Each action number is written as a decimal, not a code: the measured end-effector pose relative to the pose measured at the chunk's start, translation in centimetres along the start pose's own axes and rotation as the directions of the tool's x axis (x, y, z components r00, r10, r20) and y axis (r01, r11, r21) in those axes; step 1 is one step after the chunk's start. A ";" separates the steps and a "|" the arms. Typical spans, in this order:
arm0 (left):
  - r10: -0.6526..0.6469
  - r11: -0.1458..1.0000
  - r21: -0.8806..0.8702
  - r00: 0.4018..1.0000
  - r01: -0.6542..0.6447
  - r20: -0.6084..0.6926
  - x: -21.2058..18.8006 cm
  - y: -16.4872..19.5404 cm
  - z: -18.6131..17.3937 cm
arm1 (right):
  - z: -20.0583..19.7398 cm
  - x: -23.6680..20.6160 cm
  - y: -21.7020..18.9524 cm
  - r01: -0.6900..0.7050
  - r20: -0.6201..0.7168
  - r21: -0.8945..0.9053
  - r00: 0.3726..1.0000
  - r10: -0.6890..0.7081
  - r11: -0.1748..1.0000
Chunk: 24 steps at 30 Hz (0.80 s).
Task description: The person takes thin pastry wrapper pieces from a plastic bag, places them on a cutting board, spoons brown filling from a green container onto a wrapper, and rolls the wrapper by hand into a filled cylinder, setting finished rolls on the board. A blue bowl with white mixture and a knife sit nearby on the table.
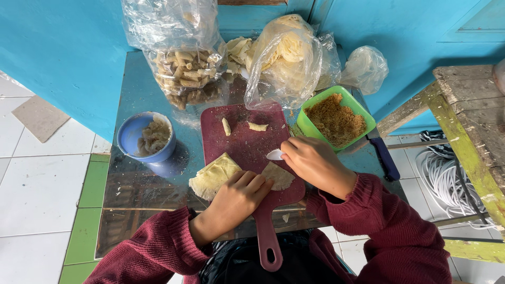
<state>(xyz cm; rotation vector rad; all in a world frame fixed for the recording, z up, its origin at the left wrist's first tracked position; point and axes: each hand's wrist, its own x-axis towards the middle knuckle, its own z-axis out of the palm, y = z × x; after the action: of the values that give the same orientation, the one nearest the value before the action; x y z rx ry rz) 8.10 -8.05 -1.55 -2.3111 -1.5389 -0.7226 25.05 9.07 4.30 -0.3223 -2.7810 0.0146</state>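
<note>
filling a wrapper: left hand [234, 202] pressing flat on thin wrapper [279, 176] atop maroon cutting board [247, 142], right hand [313, 163] pinching white spoon [274, 154], probably needing a scoop from green tub [336, 121] next.

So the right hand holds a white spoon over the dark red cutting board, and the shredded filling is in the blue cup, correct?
Not quite. The head view shows the shredded filling in the green container; the blue cup holds pale pieces. The right hand does hold the white spoon over the dark red cutting board.
</note>
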 end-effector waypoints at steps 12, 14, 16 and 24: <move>-0.008 1.000 -0.005 1.000 0.008 0.004 0.0 0.1 0.2 | 1.1 -0.4 0.4 -0.141 0.117 0.218 0.986 0.118 0.966; -0.010 1.000 -0.007 1.000 0.010 0.016 -0.1 0.0 0.1 | 1.2 -0.5 0.1 -0.138 0.101 0.123 0.987 0.125 0.983; -0.010 1.000 -0.006 1.000 0.010 0.012 0.0 0.0 0.0 | 1.1 -0.6 0.0 -0.160 0.107 0.036 0.982 0.155 0.987; -0.013 1.000 -0.023 1.000 0.013 0.005 0.2 0.1 -0.4 | 1.7 -0.5 1.2 -0.100 -0.109 -0.121 0.990 0.087 0.988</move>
<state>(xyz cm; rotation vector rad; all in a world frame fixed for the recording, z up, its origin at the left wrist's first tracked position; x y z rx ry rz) 8.15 -8.11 -1.07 -2.3233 -1.5566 -0.7422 25.25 10.17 2.48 -0.4724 -2.6674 -0.1517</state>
